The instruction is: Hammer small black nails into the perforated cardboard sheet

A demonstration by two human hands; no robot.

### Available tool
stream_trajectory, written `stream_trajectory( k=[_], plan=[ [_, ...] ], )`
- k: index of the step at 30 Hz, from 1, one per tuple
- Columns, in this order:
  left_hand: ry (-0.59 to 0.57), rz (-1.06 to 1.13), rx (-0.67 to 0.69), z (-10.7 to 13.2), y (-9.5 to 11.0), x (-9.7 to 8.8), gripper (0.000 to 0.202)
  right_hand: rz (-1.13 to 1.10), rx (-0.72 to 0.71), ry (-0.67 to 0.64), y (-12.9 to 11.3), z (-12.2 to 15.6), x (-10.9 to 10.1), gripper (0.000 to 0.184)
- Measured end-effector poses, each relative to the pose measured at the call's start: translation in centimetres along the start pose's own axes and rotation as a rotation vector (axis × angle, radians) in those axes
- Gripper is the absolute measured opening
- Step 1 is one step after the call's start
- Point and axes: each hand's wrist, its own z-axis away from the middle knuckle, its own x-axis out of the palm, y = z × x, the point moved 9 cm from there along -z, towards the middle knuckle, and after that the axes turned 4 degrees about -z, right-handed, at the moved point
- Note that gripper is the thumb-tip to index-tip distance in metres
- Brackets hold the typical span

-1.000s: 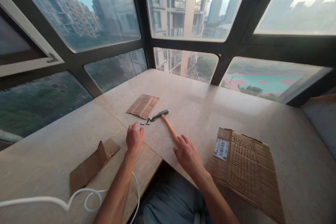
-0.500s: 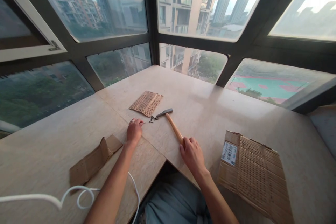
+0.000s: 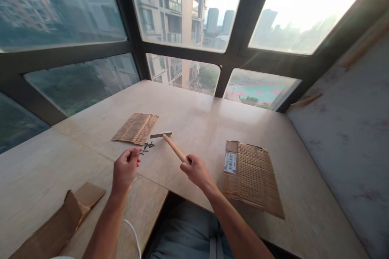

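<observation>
Just past the pale counter's (image 3: 194, 117) inner front corner, the right hand (image 3: 197, 170) grips a grey-headed, wooden-handled hammer (image 3: 175, 148); the left hand (image 3: 125, 168) pinches a thin dark nail (image 3: 141, 153). Beyond, I see loose black nails (image 3: 149, 145) by a brown ribbed cardboard sheet (image 3: 135, 128), short of the far corner.

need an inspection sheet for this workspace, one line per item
Surface: pale tabletop, softly reflecting light.
Job's things: hammer, lying near loose dark fasteners; nails or screws, too small to tell.
Clutter: small cardboard sheet beside the fasteners, folded cardboard at left, labelled cardboard at right.
Grips: left grip pinches what looks like one fastener; right grip closed around the hammer.
Cables: white cable beside the left forearm.
Surroundings: dark-framed windows ahead, wall at right.
</observation>
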Motion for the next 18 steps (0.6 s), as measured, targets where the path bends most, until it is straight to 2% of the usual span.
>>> stream_trajectory(
  k=[2,5,8,10,11,13,15,18],
  plan=[
    [-0.047,0.117,-0.052,0.8,0.9,0.9,0.048,-0.132,0.018,0.015,0.0,0.8,-0.9,0.004],
    [-0.146,0.276,-0.11,2.4,3.2,2.6,0.056,-0.338,0.013,0.034,-0.3,2.7,-2.8,0.016],
    [-0.282,0.4,-0.143,4.4,6.2,4.9,0.059,-0.755,-0.097,0.024,-1.5,4.6,-5.7,0.028],
    [-0.374,0.45,-0.152,5.7,8.0,6.9,0.059,-0.953,-0.205,-0.029,-2.5,5.9,-8.0,0.036],
    [-0.424,0.46,-0.155,6.4,8.9,8.0,0.058,-0.971,-0.233,-0.043,-2.8,6.6,-9.2,0.04],
    [-0.528,0.463,-0.159,7.9,10.3,10.6,0.055,-0.922,-0.217,0.029,-2.4,7.9,-11.8,0.043],
    [-0.637,0.455,-0.148,9.4,11.6,13.5,0.05,-0.865,-0.142,0.148,-1.0,9.4,-14.2,0.042],
    [-0.796,0.426,-0.087,11.6,13.5,17.9,0.04,-0.888,-0.016,0.24,1.9,11.9,-16.4,0.045]
  ],
)
